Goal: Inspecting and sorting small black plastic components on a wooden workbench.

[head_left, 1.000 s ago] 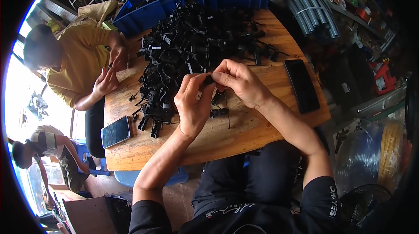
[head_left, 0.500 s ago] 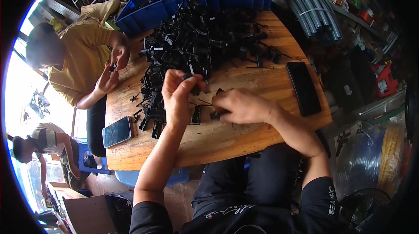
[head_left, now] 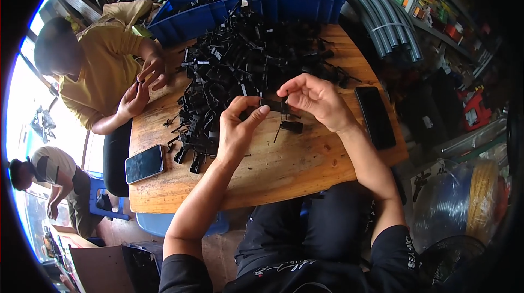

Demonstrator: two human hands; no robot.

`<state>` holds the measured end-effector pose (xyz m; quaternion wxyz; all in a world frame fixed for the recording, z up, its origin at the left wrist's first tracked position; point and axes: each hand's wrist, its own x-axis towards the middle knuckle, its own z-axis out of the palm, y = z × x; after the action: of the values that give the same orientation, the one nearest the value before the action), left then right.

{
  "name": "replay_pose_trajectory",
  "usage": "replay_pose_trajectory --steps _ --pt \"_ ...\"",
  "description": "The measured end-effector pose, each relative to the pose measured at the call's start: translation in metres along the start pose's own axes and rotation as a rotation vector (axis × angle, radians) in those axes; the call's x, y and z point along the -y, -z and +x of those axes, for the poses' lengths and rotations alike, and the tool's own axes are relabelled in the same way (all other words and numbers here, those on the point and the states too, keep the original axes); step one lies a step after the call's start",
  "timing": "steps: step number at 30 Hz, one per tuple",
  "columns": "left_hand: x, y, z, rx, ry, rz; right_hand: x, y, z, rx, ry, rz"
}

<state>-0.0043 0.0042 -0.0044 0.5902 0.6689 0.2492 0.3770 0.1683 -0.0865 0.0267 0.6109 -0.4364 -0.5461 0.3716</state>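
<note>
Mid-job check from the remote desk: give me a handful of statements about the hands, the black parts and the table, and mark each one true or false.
1. Both hands, left hand and right hand, hold one small black part between them. True.
2. The pile of black parts lies in front of the hands on the wooden table. True.
3. The two blue bins stand at the near table edge. False: they stand at the far edge, behind the pile.
4. A phone lies at the table's left near corner. True.
5. The person in the yellow shirt sits on the right. False: on the left.
</note>
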Motion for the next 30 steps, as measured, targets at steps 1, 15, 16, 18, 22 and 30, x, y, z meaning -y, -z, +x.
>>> replay_pose_trajectory --steps 1,15,16,18,22,30 --pt "0.004 0.001 0.001 0.001 -0.003 0.006 -0.002 -0.002 -0.001 0.009 0.001 -0.003" --pt "-0.007 -0.011 -0.008 -0.047 -0.466 0.327 -0.024 -0.007 0.003 0.066 -0.303 0.284" --pt "-0.006 -0.014 -0.01 -0.056 -0.428 0.308 -0.023 -0.004 0.003 0.078 -0.305 0.329" --pt "-0.008 -0.016 -0.008 -0.039 -0.411 0.298 -0.025 -0.001 0.001 0.07 -0.279 0.277" --pt "-0.002 -0.003 0.001 -0.044 0.011 -0.141 -0.013 -0.011 0.001 0.107 -0.096 -0.091" --pt "0.008 -0.001 0.005 0.032 0.229 -0.348 -0.017 -0.016 -0.007 0.078 0.452 -0.98"
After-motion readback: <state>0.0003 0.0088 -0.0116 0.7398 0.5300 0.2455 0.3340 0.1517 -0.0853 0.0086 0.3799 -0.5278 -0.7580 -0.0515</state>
